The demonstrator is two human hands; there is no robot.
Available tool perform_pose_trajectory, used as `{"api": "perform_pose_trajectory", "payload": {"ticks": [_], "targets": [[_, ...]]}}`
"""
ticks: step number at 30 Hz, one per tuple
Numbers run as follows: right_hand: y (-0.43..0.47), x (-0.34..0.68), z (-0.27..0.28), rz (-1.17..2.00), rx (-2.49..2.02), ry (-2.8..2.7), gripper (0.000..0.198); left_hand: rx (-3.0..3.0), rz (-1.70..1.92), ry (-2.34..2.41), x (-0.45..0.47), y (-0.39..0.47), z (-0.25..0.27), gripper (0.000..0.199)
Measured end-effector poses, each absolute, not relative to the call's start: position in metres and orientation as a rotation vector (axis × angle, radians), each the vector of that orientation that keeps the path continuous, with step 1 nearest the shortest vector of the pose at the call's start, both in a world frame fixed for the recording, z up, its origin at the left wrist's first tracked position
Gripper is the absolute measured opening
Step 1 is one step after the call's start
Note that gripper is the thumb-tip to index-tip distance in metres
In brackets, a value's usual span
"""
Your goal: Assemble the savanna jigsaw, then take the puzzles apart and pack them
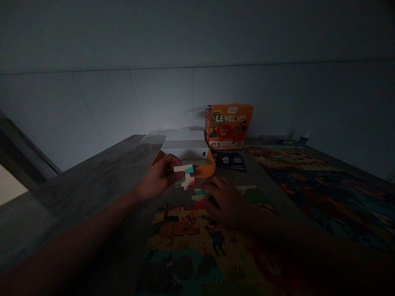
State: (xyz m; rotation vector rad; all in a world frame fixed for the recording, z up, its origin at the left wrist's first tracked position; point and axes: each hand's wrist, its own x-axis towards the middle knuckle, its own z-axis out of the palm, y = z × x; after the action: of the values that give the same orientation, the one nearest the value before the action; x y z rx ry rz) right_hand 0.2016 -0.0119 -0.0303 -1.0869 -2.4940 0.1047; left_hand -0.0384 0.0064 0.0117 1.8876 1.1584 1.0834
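My left hand [160,174] pinches a jigsaw puzzle piece [186,179] by its left side, raised in front of the open box. The piece is cream with blue, green and red patches and has a knob at its lower edge. My right hand [226,201] is over the top edge of a partly assembled puzzle [185,246], its fingers apart and bent downward. Beside its fingertips lies a puzzle section [199,197] with teal, white and red bands, partly hidden by the hand. The puzzle pictures animals and a figure in dark clothes.
Behind my left hand is an open orange box [205,170] with a white inside. An orange "LEVEL UP!" box [228,127] stands against the wall. A dark leaflet [231,161] lies before it. More assembled puzzles [336,193] and a small bottle [304,139] are at right.
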Motion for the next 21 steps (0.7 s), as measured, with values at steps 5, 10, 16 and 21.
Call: {"api": "perform_pose_trajectory", "payload": {"ticks": [5,10,16,21], "targets": [[-0.013,0.200,-0.028,0.134,-1.114,-2.485,0.033,1.629,1.365,1.316,-0.047,0.019,0.007,0.036],[-0.013,0.201,-0.029,0.123,-1.101,-2.483,0.032,1.915,1.256,1.452,-0.050,0.016,0.014,0.035],[-0.009,0.201,-0.031,0.126,-1.148,-2.471,0.034,2.567,0.338,1.134,-0.035,-0.009,0.015,0.049],[0.002,0.199,-0.030,0.230,-1.203,-2.449,0.027,2.607,0.255,1.083,-0.025,-0.017,0.006,0.063]]}}
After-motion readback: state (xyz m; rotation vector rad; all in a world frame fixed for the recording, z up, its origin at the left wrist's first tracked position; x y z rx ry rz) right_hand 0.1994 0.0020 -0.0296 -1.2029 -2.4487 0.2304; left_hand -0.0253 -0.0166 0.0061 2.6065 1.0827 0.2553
